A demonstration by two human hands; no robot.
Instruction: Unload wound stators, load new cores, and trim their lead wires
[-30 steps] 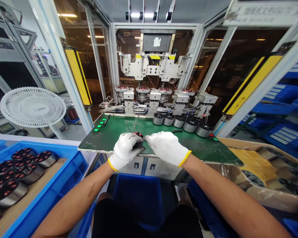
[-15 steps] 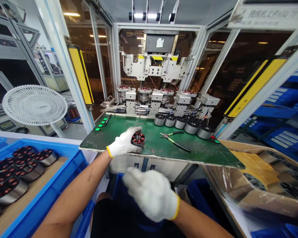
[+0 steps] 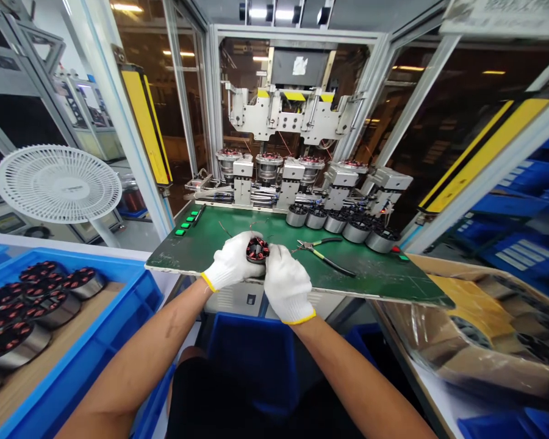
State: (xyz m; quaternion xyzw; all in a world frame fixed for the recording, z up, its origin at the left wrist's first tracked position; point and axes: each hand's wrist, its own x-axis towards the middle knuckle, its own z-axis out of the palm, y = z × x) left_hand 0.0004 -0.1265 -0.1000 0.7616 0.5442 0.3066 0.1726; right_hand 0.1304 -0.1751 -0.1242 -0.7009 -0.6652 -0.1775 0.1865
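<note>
Near the front edge of the green worktop (image 3: 174, 251), a wound motor stator (image 3: 258, 250) with copper coils stands in my white-gloved left hand (image 3: 232, 259), whose fingers wrap round its left side. My right hand (image 3: 287, 277), also gloved in white, is closed at the stator's right rim, its thumb and fingers pinched together. What lies in that pinch is hidden; loose wire ends show around the stator. Cutting pliers (image 3: 326, 255) with green-and-black handles lie with jaws parted just right of my right hand.
Several unwound stators (image 3: 355, 229) line the worktop's back right, before a winding machine (image 3: 290, 116) holding several more. A blue crate (image 3: 137, 299) of wound stators is at left, beside a white fan (image 3: 59, 183). A plastic-lined carton (image 3: 476, 360) stands right; a blue bin (image 3: 251, 360) sits below.
My right hand has risen from above the blue bin to the stator's right side and closed there. My left hand still holds the stator. The view has shifted slightly.
</note>
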